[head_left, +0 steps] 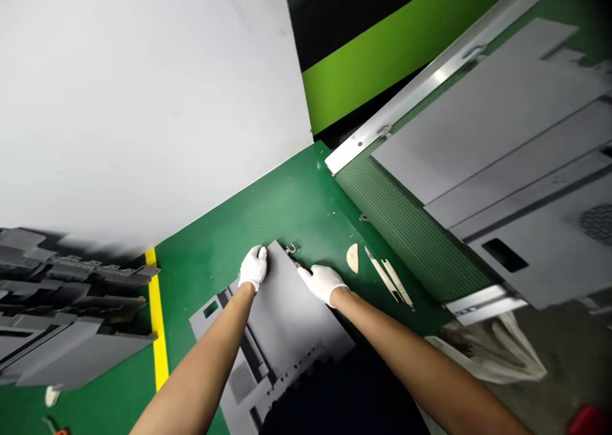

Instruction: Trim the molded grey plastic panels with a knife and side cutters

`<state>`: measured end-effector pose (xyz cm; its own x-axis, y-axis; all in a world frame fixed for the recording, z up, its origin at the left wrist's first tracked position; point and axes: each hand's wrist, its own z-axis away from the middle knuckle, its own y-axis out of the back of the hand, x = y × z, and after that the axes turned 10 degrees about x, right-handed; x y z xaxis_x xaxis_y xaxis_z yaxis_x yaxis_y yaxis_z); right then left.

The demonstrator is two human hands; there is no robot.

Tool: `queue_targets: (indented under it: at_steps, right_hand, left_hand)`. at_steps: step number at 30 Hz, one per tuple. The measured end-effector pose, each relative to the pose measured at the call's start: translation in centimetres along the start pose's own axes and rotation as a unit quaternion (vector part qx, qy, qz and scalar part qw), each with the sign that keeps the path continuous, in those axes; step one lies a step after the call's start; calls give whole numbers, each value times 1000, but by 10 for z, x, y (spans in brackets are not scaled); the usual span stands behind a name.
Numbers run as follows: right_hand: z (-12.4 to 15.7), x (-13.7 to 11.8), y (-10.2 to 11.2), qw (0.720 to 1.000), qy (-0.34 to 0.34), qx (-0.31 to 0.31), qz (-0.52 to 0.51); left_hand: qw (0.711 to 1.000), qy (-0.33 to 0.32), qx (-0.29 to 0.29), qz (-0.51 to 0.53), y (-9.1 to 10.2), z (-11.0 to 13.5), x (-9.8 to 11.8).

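A grey sheet-metal panel (291, 314) with slots and a perforated patch lies tilted before me, its near end against my dark clothing. My left hand (253, 268), in a white glove, is closed on the panel's far left edge, with the thumb toward the corner. On the opposite edge, my gloved right hand (322, 283) is closed around a small dark tool whose kind I cannot make out. Just beyond its fingertips, a small metal hook-shaped piece (291, 249) shows beside the panel's corner.
To the right lie a pale half-round piece (352, 258) and two slim knife-like tools (385, 274) on the green surface (224, 221). Larger grey panels (478, 116) rest on a ribbed green rack (406, 218). Stacked metal parts (71, 307) stand left, near a yellow stripe (157, 326).
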<state>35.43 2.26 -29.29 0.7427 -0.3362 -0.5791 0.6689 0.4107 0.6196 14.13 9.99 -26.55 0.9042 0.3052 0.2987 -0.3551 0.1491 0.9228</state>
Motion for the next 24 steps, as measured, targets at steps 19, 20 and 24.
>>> queue_targets:
  at_steps: [19,20,24]
  right_hand:
    - [-21,-34,-1,988,69,-32,132]
    - [-20,-34,-2,989,64,-27,133]
    - [-17,-38,-5,989,52,-5,136]
  left_hand:
    - [982,-102,-155,38,5,-41,23]
    - [970,-129,-200,44,1,-49,32]
    - [933,-143,-328,-42,-20,-75,54]
